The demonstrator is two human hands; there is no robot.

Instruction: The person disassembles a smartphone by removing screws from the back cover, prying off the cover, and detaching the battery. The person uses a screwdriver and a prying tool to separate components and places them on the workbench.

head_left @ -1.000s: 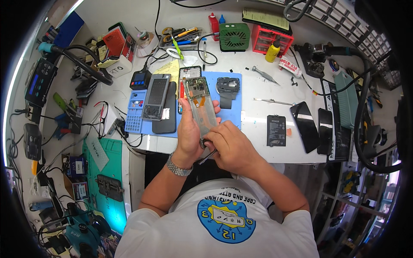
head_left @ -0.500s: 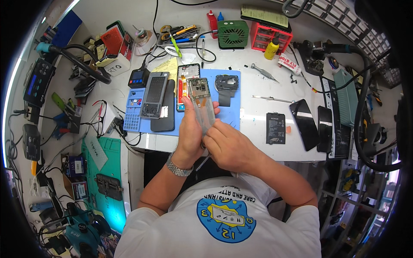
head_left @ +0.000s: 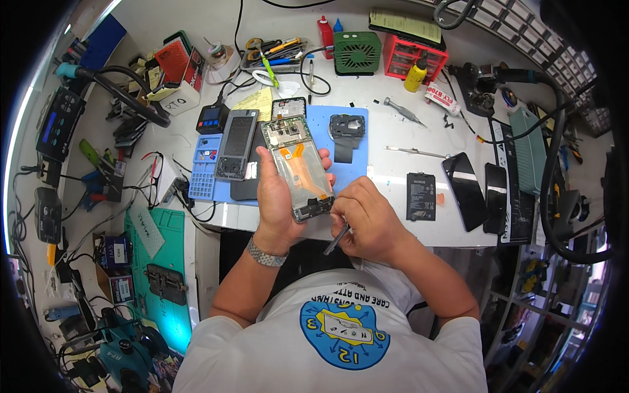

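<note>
Item, as I read it: opened phone (head_left: 300, 169), back off and innards bare, gripped in left hand (head_left: 278, 196) above the tabletop (head_left: 393, 141); right hand (head_left: 367, 219) pinching tweezers (head_left: 336, 240) at its lower end; battery (head_left: 420, 196) out, reassembly apparently pending.

The opened phone (head_left: 298, 167) now stands clear of the right hand (head_left: 367, 219), which a second ago lay over its lower end and has since drawn back toward the body. The thin dark tool (head_left: 336, 240) in that hand now shows below the phone's bottom edge.
</note>
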